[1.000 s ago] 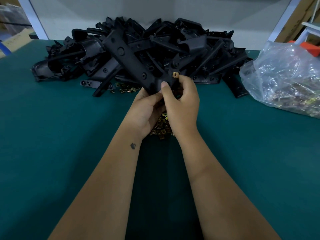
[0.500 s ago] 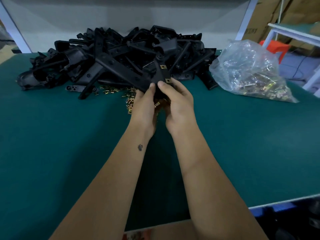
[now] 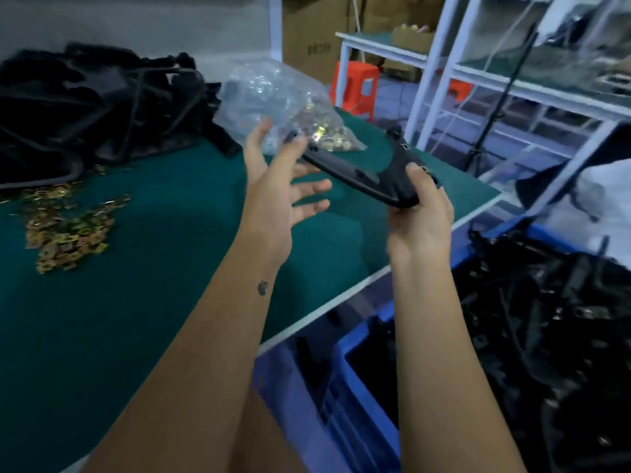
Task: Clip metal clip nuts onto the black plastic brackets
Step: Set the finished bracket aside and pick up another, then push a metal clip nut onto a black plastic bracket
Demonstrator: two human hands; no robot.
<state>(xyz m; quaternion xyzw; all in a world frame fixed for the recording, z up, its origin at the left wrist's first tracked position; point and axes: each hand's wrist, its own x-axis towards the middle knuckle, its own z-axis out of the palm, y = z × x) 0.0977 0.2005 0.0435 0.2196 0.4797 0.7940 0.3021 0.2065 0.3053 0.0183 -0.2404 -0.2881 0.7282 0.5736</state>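
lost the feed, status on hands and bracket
Right hand grips black plastic bracket past the table edge. Left hand open beside it. Blue bin below; nothing in the way.

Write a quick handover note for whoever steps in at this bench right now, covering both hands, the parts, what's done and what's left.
Left hand: open, fingers spread, holding nothing.
Right hand: grips one black bracket by its wide end, held above the table's right edge; the frame is too blurred to tell whether it carries clips.
Unclipped bracket pile sits at the table's far left, loose clip nuts in front of it, bag of clip nuts beside it.
Blue bin beside the table holds black parts.
Left: bin this bracket, probably, then continue through the pile.
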